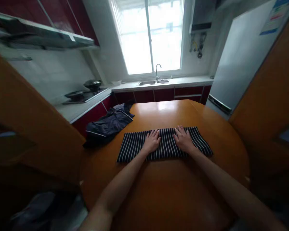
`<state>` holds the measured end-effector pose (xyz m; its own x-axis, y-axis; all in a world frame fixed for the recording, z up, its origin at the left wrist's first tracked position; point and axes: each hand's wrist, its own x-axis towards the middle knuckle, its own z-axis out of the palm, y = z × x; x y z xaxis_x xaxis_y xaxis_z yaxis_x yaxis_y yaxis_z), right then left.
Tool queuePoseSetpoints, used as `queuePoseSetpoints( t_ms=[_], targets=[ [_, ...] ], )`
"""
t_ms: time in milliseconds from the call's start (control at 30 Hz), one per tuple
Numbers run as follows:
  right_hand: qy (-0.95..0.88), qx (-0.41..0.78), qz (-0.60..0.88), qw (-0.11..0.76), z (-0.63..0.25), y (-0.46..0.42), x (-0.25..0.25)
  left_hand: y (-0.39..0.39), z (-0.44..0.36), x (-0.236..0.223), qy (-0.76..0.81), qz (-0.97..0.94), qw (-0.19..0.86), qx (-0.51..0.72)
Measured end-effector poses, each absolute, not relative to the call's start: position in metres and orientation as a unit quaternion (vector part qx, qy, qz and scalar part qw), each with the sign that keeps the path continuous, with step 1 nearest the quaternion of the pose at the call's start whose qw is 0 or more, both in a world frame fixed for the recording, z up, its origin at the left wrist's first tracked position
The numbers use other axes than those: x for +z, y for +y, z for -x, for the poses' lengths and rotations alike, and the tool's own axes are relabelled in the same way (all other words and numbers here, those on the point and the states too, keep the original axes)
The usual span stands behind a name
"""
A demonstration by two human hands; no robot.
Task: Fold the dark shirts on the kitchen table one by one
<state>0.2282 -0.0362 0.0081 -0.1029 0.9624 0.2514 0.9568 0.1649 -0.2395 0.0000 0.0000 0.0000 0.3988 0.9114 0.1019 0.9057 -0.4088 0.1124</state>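
A black cloth with white stripes (167, 144) lies folded into a long flat rectangle on the round wooden table (163, 186). My left hand (152, 141) rests palm down on it, left of its middle, with fingers stretched forward. On the right part of the cloth, my right hand (183, 139) also lies flat, its fingers apart and reaching the far edge. Neither hand grips the fabric. What kind of item the striped cloth is, I cannot tell from its folded shape.
Dark clothes (108, 125) lie heaped at the table's left edge. Beyond the table run a counter with a sink (154, 82) and, to the left, a stove with a pan (92, 84). A fridge (243, 54) stands at the right, with wooden panels on both sides.
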Motion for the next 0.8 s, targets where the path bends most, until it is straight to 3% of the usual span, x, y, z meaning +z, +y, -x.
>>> queuePoseSetpoints(
  t_ms=[200,467,633,800],
  targets=[
    [-0.765,0.066,0.632,0.110,-0.195,-0.018,-0.016,-0.003,0.000,-0.003,0.547,-0.833,0.022,0.087],
    [-0.699,0.038,0.709,0.083,-0.274,-0.004,-0.030,0.008,0.077,-0.002,0.607,-0.792,0.043,0.056],
    [-0.660,0.047,0.743,0.096,-0.330,-0.005,-0.031,0.010,0.162,-0.001,0.671,-0.739,0.032,0.049],
    [-0.646,0.010,0.747,0.153,-0.348,-0.022,-0.021,-0.003,0.184,0.011,0.676,-0.732,0.048,0.069]
  ],
)
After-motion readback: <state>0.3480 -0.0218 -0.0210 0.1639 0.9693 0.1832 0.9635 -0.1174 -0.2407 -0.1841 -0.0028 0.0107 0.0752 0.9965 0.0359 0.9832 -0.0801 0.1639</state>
